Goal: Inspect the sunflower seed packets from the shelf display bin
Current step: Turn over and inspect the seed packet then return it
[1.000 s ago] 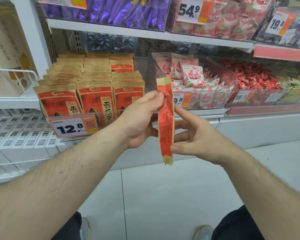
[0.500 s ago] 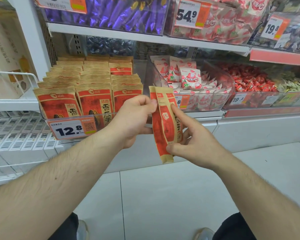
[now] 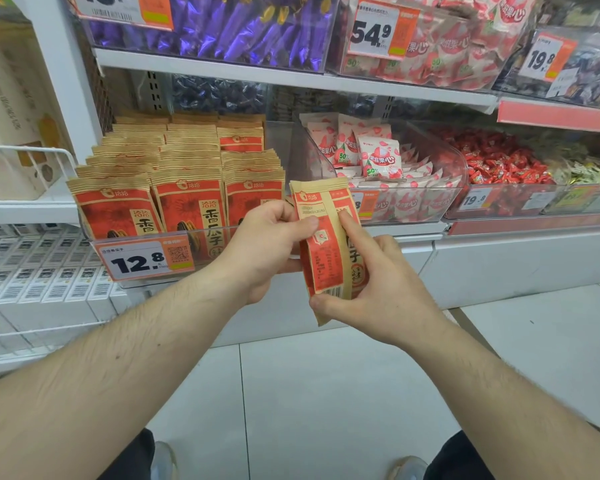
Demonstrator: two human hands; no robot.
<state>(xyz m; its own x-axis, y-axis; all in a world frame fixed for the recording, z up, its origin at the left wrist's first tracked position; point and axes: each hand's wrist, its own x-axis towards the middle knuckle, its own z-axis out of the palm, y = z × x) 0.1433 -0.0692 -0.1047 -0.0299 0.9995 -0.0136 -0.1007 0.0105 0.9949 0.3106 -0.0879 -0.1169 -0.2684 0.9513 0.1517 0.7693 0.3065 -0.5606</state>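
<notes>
Two hands, left hand (image 3: 264,247) and right hand (image 3: 381,289), pinch one seed packet (image 3: 326,258) before the display bin (image 3: 201,237) (back panel facing me); I judge remaining packets (image 3: 184,188) uninspected.

The person had bare, hairy forearms (image 3: 146,344), no sleeves showing, dark trousers (image 3: 461,459) and light grey shoes (image 3: 407,467).

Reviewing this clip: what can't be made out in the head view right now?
- Fine print on the held packets: too small.
- How many packets are held: they overlap, under the left hand and right hand.
- Top-left price tag: cut by the frame edge.
</notes>
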